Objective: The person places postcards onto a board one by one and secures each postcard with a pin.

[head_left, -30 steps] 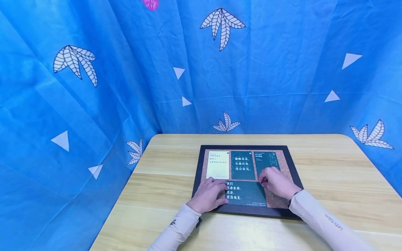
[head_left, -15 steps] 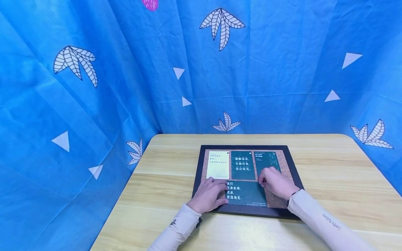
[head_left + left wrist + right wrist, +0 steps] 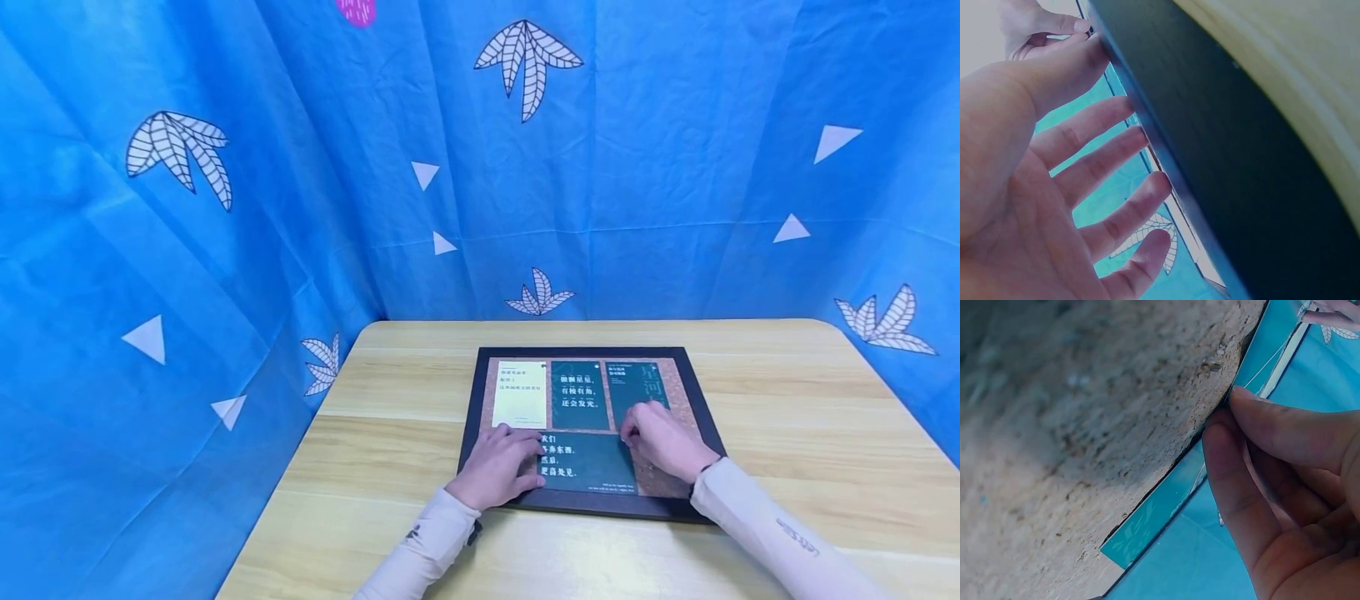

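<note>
A cork board (image 3: 672,483) in a black frame (image 3: 592,502) lies on the table. Along its front half is a wide dark green card (image 3: 600,462) with white writing. My left hand (image 3: 498,467) rests on the left end of this card and the frame, fingers spread. At the card's upper right corner, the thumb and forefinger of my right hand (image 3: 663,437) pinch a small dark pushpin (image 3: 1090,30), mostly hidden by the fingertips. In the right wrist view, the fingertips (image 3: 1219,428) are right at the card's edge, close over the cork.
Three upright cards line the board's back half: a pale yellow card (image 3: 519,408), a green card (image 3: 580,417) and another green card (image 3: 624,396), partly behind my right hand. Each has a small pin at its upper right. A blue patterned curtain (image 3: 637,183) surrounds the wooden table (image 3: 810,433).
The right hand has shifted very slightly to the right, its fingers still pinched at the card's corner. My left hand and the cards have stayed in place.
</note>
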Motion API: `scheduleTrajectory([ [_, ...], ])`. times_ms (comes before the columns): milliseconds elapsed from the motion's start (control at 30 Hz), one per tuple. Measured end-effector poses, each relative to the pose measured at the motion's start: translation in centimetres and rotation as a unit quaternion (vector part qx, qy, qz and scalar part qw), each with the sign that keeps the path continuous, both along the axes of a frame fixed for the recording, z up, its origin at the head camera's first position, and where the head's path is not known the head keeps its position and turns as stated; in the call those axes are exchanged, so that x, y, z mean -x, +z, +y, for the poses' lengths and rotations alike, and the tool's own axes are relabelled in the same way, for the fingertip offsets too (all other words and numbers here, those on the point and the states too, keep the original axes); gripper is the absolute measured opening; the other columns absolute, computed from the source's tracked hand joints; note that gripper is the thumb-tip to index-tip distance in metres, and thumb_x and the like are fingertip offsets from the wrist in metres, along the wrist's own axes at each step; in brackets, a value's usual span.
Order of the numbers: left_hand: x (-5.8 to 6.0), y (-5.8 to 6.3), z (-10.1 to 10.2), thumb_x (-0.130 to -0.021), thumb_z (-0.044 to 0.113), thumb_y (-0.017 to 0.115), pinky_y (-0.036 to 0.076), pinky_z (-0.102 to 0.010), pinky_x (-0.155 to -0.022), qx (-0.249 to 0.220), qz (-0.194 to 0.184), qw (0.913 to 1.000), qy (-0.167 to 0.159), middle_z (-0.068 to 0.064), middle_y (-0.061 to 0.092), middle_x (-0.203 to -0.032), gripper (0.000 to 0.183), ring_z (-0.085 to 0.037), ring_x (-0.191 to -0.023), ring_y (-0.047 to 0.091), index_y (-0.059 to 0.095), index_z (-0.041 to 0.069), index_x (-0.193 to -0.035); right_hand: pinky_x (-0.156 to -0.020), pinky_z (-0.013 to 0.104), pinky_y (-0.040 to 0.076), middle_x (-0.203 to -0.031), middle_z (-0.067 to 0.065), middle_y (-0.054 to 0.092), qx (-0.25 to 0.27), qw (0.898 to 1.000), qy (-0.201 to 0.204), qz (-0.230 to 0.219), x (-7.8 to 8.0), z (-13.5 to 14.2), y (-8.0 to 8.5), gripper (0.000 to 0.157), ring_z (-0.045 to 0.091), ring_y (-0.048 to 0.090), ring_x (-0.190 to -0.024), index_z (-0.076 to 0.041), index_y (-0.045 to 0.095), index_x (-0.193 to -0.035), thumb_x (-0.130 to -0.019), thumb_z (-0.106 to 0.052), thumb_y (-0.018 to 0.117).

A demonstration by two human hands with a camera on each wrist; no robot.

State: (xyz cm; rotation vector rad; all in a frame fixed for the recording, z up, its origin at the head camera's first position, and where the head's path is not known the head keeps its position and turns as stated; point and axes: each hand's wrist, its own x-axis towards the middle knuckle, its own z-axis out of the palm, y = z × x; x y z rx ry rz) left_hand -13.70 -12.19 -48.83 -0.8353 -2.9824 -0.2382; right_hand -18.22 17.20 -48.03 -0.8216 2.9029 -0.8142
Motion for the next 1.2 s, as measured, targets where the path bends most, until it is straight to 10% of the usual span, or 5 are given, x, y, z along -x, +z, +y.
scheduleTrajectory([
  [733,-0.2,0.0,0.1,-0.089,0.047,0.078,0.048,-0.037,-0.098,-0.001,0.003,1.0,-0.005,0.006,0.066,-0.142,0.041,-0.017,-0.11,0.06,0.074,0.024,-0.123,-0.062,0.025,0.046,-0.08,0.0,0.068,-0.01,1.0,-0.001,-0.006,-0.4,-0.1,0.2,0.03,0.013,0.056,-0.073,-0.009,0.069,-0.071,-0.082,0.017,0.061],
  [1200,-0.1,-0.2,0.1,-0.089,0.048,0.078,0.048,-0.038,-0.098,0.001,0.009,0.9999,-0.006,0.005,0.067,-0.142,0.042,-0.018,-0.111,0.062,0.074,0.024,-0.124,-0.071,0.035,0.061,-0.094,0.007,0.071,-0.078,0.996,-0.003,0.049,-2.8,0.3,0.2,0.015,0.018,0.069,-0.084,0.002,0.079,-0.103,-0.091,0.001,0.071],
])
